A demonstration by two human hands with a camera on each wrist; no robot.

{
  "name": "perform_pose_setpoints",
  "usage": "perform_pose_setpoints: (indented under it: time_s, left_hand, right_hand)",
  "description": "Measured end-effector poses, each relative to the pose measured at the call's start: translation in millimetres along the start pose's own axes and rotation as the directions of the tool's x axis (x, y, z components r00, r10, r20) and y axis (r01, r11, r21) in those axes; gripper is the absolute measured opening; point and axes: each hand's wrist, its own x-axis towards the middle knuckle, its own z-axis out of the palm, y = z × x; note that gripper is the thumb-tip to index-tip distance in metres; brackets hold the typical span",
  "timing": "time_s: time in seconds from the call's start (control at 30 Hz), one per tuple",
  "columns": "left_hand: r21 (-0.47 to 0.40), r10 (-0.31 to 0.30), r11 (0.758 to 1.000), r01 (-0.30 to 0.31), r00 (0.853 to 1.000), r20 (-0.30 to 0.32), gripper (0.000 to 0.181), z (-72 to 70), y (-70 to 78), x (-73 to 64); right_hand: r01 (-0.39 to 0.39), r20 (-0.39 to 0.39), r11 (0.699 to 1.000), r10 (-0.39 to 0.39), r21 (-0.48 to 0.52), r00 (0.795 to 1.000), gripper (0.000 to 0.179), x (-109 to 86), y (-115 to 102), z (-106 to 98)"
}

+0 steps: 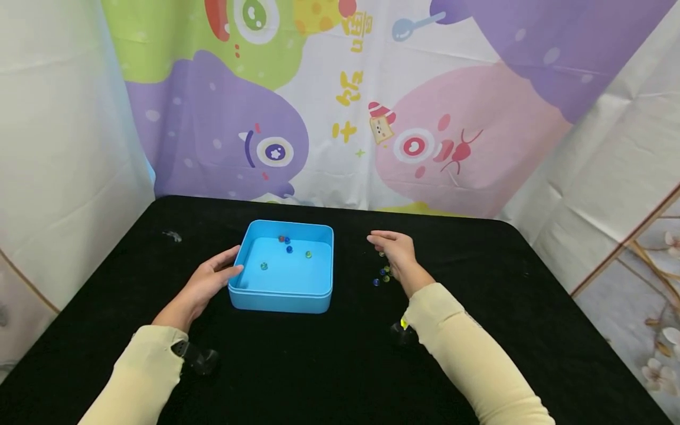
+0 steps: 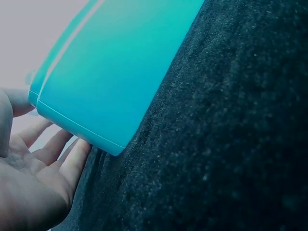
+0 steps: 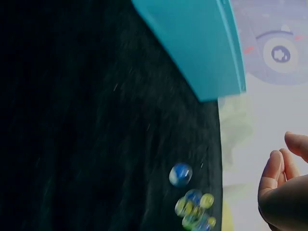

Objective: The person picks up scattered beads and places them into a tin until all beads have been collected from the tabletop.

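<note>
A light blue square box (image 1: pixel 281 302) sits on the black table with several glass marbles on its floor, among them a red one (image 1: pixel 281 239), a blue one (image 1: pixel 289 249) and a yellow-green one (image 1: pixel 309 254). My left hand (image 1: pixel 209 283) holds the box's left wall, thumb at the rim and fingers along the outside. To the right of the box, a cluster of marbles (image 3: pixel 193 209), blue and yellow-green, lies on the cloth. Just above them hovers my right hand (image 1: pixel 395 254), fingers bent, with a gap between thumb and fingertips and no marble visible there.
Black cloth (image 1: pixel 297 366) covers the table. A small clear scrap (image 1: pixel 172 236) lies at the far left. Behind the table's back edge hangs a curtain (image 1: pixel 340 171) with cartoon figures, and pale fabric (image 1: pixel 579 153) stands at the sides.
</note>
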Motion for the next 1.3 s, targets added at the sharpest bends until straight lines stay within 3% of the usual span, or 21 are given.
perform_pose_setpoints:
  time_s: [0.33, 0.53, 0.8, 1.1, 1.3]
  left_hand:
    - [-0.004, -0.005, 1.000, 0.005, 1.000, 0.014, 0.063, 0.0, 0.5, -0.9]
    - [-0.007, -0.012, 1.000, 0.012, 1.000, 0.008, 0.063, 2.2, 1.6, -2.0]
    - [-0.010, 0.004, 1.000, -0.003, 1.000, 0.009, 0.064, 1.7, 1.2, -2.1]
    - [-0.028, 0.028, 0.999, -0.028, 1.000, 0.001, 0.063, -0.4, 0.1, -0.6]
    - [-0.039, 0.021, 0.999, -0.021, 1.000, 0.009, 0.064, 0.0, -2.7, -0.5]
  right_hand:
    - [-0.035, -0.069, 0.999, 0.036, 0.019, 0.997, 0.037, 9.6, 22.9, -29.0]
    - [0.005, -0.129, 1.000, -0.002, 0.027, 0.992, 0.039, 19.0, 31.8, -38.6]
    - [0.013, -0.171, 0.999, -0.005, 0.046, 0.985, 0.038, 37.0, 36.6, -42.6]
    - [-0.036, -0.132, 0.994, 0.049, 0.099, 0.990, 0.036, 54.0, 44.0, -30.6]
    - [-0.051, -0.140, 0.998, 0.047, -0.022, 0.989, 0.033, 57.1, 46.5, -27.1]
